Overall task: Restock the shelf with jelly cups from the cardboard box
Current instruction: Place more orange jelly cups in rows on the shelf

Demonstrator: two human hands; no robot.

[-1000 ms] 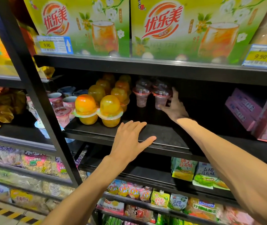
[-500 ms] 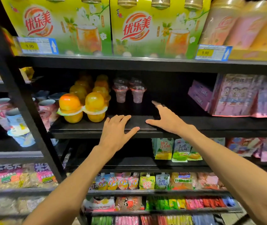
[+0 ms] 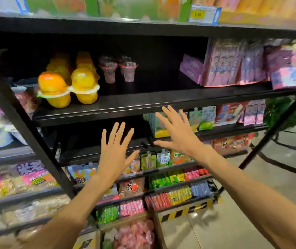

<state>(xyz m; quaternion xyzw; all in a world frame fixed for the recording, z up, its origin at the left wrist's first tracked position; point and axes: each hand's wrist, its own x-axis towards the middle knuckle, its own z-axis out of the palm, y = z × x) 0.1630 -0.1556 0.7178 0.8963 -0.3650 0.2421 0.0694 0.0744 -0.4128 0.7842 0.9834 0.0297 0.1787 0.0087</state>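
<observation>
Black metal shelf (image 3: 143, 103) carries two small clear plastic jelly cups with pinkish contents (image 3: 118, 71) set well back, beside rows of orange and yellow domed jelly cups (image 3: 68, 87) on their left; a wide stretch of the board to the right of the clear cups lies bare up to the pink and purple packets (image 3: 233, 63). The left hand (image 3: 115, 151) is spread flat with straight fingers and holds nothing, hanging in front of the lower tiers. The right hand (image 3: 177, 132) is likewise splayed and empty, just below the shelf's front lip and apart from it. At the bottom of the view sits the brown cardboard box (image 3: 157, 229), open, with a heap of pink jelly cups (image 3: 136, 234) inside, well below both hands.

The step in hand appears to be the trip between shelf and box, with nothing carried. The next move likely calls for lowering both hands into the box, closing the fingers round a cup or two, and lifting them to the bare stretch beside the clear cups without knocking the standing ones.
</observation>
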